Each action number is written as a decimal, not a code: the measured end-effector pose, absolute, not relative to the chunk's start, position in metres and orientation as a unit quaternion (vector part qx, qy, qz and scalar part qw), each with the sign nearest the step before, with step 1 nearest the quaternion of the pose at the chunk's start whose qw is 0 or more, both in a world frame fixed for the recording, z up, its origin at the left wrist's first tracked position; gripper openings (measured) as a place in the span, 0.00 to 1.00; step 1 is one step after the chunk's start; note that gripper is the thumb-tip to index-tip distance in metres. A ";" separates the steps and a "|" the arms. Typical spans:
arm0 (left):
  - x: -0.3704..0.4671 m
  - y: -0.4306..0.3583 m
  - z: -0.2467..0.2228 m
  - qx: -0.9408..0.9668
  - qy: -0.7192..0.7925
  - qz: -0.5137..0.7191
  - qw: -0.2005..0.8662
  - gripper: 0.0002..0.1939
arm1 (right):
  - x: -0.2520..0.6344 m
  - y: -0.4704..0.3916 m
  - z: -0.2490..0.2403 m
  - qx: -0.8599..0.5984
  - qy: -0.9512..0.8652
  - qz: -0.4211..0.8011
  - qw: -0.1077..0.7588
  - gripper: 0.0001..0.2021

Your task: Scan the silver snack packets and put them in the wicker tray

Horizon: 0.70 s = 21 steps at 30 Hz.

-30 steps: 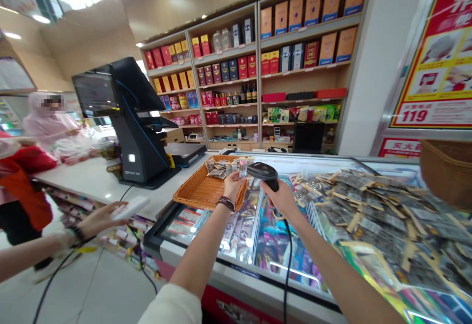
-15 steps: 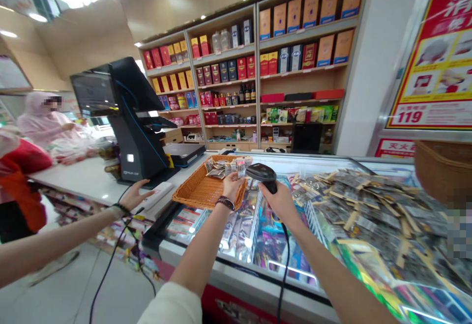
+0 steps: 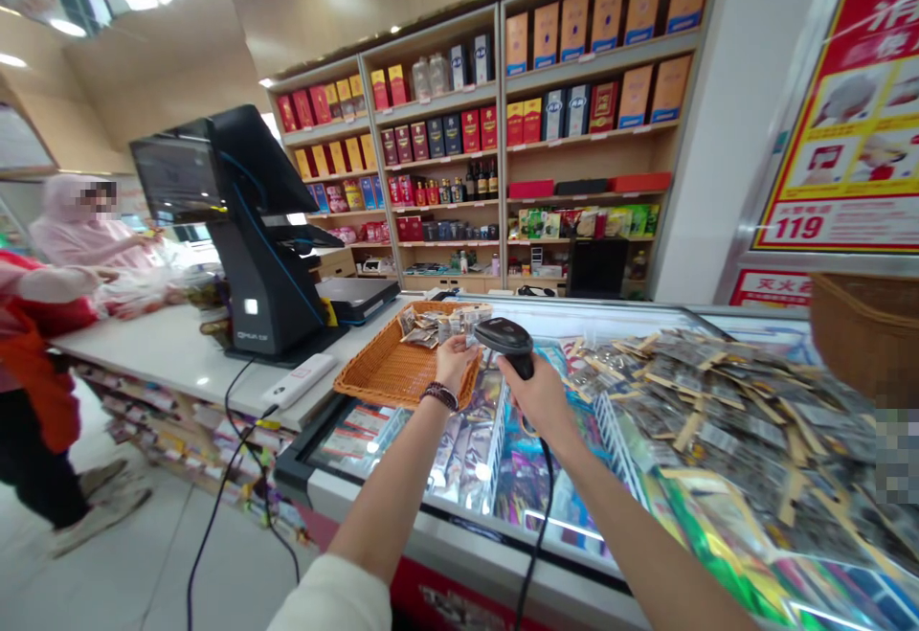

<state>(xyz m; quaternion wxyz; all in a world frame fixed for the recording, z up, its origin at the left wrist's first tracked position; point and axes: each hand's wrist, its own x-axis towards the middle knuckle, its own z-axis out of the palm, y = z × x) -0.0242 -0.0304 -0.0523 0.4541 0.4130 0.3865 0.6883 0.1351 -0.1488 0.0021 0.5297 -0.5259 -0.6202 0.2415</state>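
Observation:
My right hand [image 3: 537, 390] is wrapped around the handle of a black barcode scanner [image 3: 504, 334], its cable hanging down over the freezer's front edge. The scanner's head points left, toward my left hand [image 3: 454, 365]. That hand, with a beaded bracelet at the wrist, is closed in a pinch on a small packet [image 3: 466, 323], partly hidden by the scanner and blurred. Just behind and left of it sits a wicker basket [image 3: 380, 371] with several small packets [image 3: 423, 327] at its far end.
A heap of small packets [image 3: 725, 401] covers the right of the glass-topped freezer [image 3: 431, 516]. At left, a point-of-sale terminal [image 3: 251, 238] and a white power strip [image 3: 298, 380] stand on the counter [image 3: 172, 344]. Two people [image 3: 78, 229] are beyond it. A brown basket [image 3: 868, 325] is far right.
Another person's arm, which reached in from the left over the power strip, has gone from view. The scanner has shifted slightly left and down in my right hand. My left hand stays nearly still.

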 end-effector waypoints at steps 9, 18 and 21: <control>-0.023 -0.029 -0.052 0.397 0.386 0.686 0.473 0.25 | 0.133 -0.146 0.000 -0.535 -0.625 0.224 0.522 0.20; -0.019 -0.031 -0.048 0.400 0.389 0.682 0.472 0.20 | 0.143 -0.152 0.003 -0.520 -0.619 0.249 0.534 0.20; -0.007 -0.028 -0.040 0.425 0.386 0.661 0.484 0.19 | 0.170 -0.149 0.002 -0.518 -0.603 0.272 0.542 0.22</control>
